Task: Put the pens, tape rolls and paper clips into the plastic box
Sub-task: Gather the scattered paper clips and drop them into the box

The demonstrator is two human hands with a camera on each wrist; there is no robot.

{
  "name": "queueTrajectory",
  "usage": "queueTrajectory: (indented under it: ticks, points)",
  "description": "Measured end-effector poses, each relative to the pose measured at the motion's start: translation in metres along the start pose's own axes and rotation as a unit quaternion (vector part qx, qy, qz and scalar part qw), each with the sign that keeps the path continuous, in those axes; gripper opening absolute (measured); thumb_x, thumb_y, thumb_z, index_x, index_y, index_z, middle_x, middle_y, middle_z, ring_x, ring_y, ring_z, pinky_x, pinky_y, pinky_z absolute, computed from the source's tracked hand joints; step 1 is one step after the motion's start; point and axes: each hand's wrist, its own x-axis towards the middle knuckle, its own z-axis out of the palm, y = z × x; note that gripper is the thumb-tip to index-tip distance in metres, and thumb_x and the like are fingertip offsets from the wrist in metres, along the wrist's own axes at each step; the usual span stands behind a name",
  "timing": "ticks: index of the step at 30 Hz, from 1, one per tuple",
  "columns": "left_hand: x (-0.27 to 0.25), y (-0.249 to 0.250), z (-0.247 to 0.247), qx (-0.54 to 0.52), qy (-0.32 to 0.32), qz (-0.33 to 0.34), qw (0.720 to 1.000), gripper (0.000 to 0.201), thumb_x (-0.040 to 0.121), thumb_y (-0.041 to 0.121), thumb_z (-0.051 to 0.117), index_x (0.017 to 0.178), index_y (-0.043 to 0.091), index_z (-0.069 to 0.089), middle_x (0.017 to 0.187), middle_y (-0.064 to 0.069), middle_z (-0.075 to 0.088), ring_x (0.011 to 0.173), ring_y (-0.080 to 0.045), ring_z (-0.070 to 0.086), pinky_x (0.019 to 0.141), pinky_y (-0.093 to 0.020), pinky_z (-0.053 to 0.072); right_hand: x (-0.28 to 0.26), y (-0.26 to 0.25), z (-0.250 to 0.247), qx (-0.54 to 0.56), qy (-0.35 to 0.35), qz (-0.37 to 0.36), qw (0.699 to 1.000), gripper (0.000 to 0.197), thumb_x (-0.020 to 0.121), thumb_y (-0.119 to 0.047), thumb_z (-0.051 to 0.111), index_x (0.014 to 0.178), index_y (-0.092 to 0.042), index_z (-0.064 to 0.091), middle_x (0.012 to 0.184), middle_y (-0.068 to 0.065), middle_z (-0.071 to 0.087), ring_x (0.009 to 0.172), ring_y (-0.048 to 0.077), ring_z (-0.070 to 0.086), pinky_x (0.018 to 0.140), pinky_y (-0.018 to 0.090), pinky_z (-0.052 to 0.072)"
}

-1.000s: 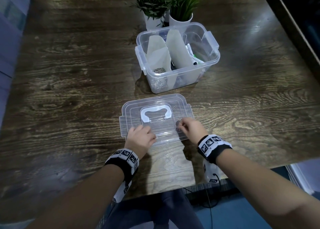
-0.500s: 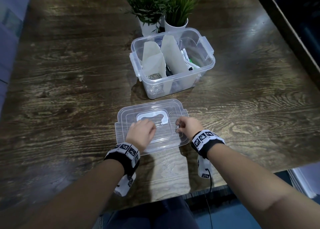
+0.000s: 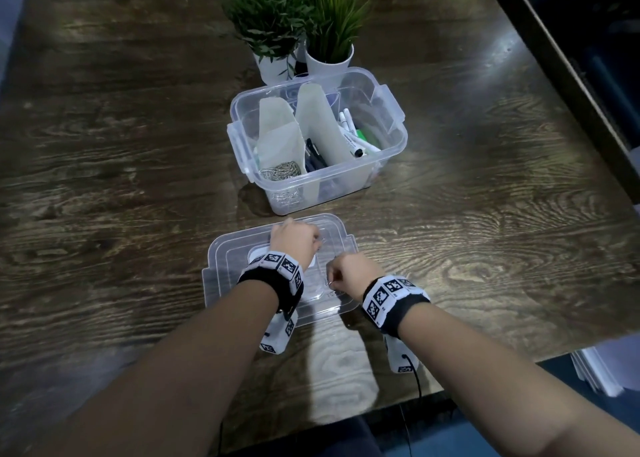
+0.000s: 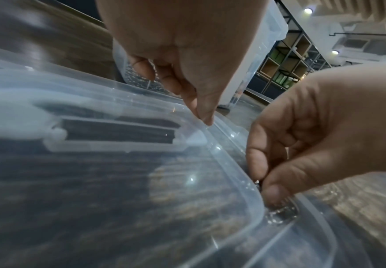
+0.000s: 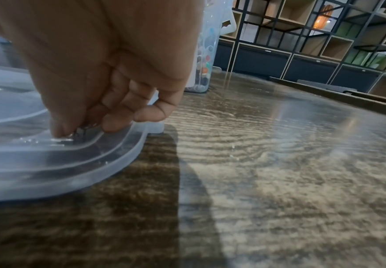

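Both hands are working over the clear lid [image 3: 221,276] lying just in front of the plastic box [image 3: 391,134]. Right hand [image 3: 349,274] is pinching a small paper clip [image 4: 258,182] against the lid; left hand [image 3: 294,245] is curling fingertips onto the lid's far part, holding nothing discernible. Paper clips [image 3: 280,172] and pens [image 3: 349,134] are sitting inside the box.

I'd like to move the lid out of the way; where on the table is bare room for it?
The table shows bare wood left of the box and lid, and right of both toward the dark edge. It is crowded down the middle: plants, box, lid, both hands.
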Motion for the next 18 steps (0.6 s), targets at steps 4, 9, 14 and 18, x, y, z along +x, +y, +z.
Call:
queueTrajectory:
  ticks: [4,9,14,18]
  points:
    - [0.012,0.007,-0.002,0.038,-0.022,0.019,0.999,0.014,0.091,0.034,0.057,0.093,0.029,0.07,0.099,0.007,0.067,0.106,-0.02,0.044,0.088,-0.036,0.029,-0.002,0.007,0.0,0.032,0.012,-0.012,0.999,0.008,0.088,-0.016,0.064,0.092,-0.021,0.067,0.097,-0.002,0.07,0.091,0.019,0.065,0.084,0.034,0.054]
    - [0.025,0.011,-0.007,0.079,-0.052,0.032,0.995,0.01,0.09,0.031,0.059,0.085,0.027,0.067,0.097,0.009,0.065,0.103,-0.02,0.041,0.085,-0.039,0.029,0.002,0.012,0.0,0.014,-0.007,-0.044,0.999,0.014,0.089,-0.016,0.058,0.097,-0.019,0.069,0.099,0.001,0.07,0.092,0.022,0.065,0.083,0.032,0.053]
    - [0.026,0.013,-0.002,0.149,-0.092,0.06,0.983,0.019,0.093,0.02,0.053,0.11,0.025,0.061,0.116,0.003,0.055,0.114,-0.022,0.038,0.097,-0.044,0.032,0.004,0.018,0.005,-0.007,-0.005,-0.09,0.996,0.018,0.093,-0.017,0.053,0.101,-0.013,0.069,0.108,0.006,0.063,0.098,0.026,0.06,0.086,0.036,0.049]
    - [0.022,0.007,-0.004,0.092,-0.067,0.07,0.991,0.016,0.097,0.028,0.046,0.109,0.027,0.057,0.118,0.004,0.05,0.111,-0.02,0.037,0.092,-0.038,0.032,0.002,0.021,0.005,0.032,-0.01,-0.086,0.996,0.015,0.093,-0.014,0.056,0.098,-0.011,0.069,0.103,0.004,0.068,0.098,0.021,0.061,0.09,0.034,0.048]
